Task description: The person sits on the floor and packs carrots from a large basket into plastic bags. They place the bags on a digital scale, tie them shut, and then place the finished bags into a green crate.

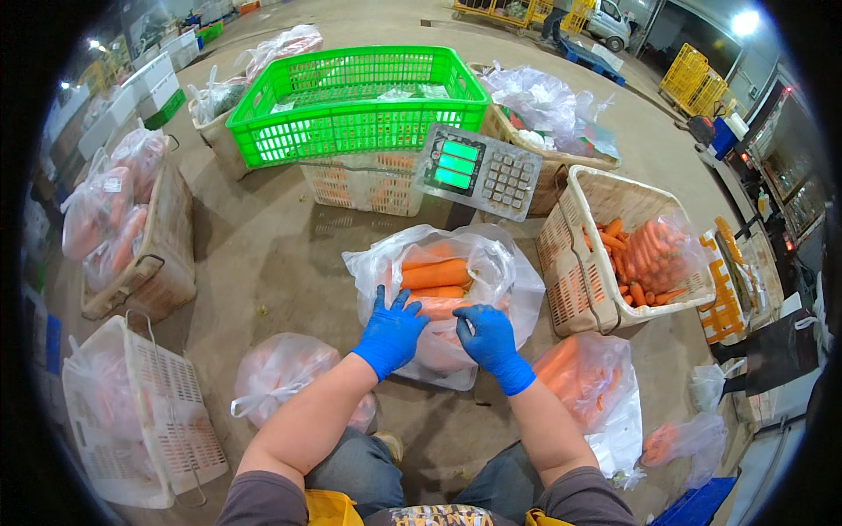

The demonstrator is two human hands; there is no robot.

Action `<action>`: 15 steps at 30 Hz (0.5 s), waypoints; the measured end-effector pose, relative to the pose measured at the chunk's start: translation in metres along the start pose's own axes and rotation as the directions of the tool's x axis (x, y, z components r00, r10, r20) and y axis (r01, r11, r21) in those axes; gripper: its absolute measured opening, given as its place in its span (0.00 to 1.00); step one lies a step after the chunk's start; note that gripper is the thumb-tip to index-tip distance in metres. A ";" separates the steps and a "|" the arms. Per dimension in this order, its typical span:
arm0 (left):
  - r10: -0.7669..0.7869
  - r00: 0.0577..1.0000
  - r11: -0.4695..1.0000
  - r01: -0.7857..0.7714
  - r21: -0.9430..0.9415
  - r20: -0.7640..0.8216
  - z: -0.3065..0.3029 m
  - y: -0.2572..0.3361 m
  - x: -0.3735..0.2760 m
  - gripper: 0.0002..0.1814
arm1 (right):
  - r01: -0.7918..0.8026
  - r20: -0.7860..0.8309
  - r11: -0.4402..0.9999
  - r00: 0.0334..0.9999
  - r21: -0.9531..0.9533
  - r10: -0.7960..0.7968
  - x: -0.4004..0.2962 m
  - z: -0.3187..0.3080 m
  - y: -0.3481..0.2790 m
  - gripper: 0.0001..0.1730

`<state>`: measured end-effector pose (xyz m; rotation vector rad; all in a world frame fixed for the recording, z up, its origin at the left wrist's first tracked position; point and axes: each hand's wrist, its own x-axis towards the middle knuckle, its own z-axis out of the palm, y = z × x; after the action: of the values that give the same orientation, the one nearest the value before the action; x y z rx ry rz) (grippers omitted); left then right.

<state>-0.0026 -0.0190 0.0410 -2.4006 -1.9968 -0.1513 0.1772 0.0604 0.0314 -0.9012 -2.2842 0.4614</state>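
Observation:
In front of me a clear plastic bag (516, 263) stands with its mouth wide, full of large carrots (434, 274). It rests on the platform of a scale (460, 379), whose edge shows below. My left hand (393, 332), in a blue glove, lies with spread fingers on the bag's near left side, fingertips at the carrots. At the near right side is my right hand (490, 338), also blue-gloved, its fingers curled at the plastic. Whether they pinch the film is hidden. Beyond the bag stands the scale's display panel (479, 172) with lit green screens and a keypad.
A green plastic crate (368, 131) sits across the far side. To the right, a white crate (559, 263) holds loose and bagged carrots. Knotted carrot bags (283, 375) flank me. Crates with bagged carrots (174, 237) stand left; a blue crate (697, 503) lies lower right.

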 end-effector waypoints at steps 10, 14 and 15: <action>0.029 0.957 0.976 -0.090 -0.199 -0.287 -0.014 0.013 0.009 0.19 | 0.032 0.027 0.999 0.999 0.044 -0.033 -0.005 0.001 -0.008 0.06; 0.025 0.941 0.957 -0.121 -0.265 -0.338 -0.019 0.015 0.011 0.17 | 0.041 0.043 0.999 0.998 0.004 -0.041 -0.009 0.004 -0.002 0.07; 0.027 0.937 0.952 -0.130 -0.278 -0.348 -0.020 0.015 0.011 0.17 | 0.041 0.041 0.999 0.998 0.015 -0.042 -0.010 0.004 -0.002 0.06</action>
<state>0.0127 -0.0125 0.0625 -2.3980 -1.8221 -0.8615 0.1789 0.0517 0.0258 -0.8431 -2.3295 0.4812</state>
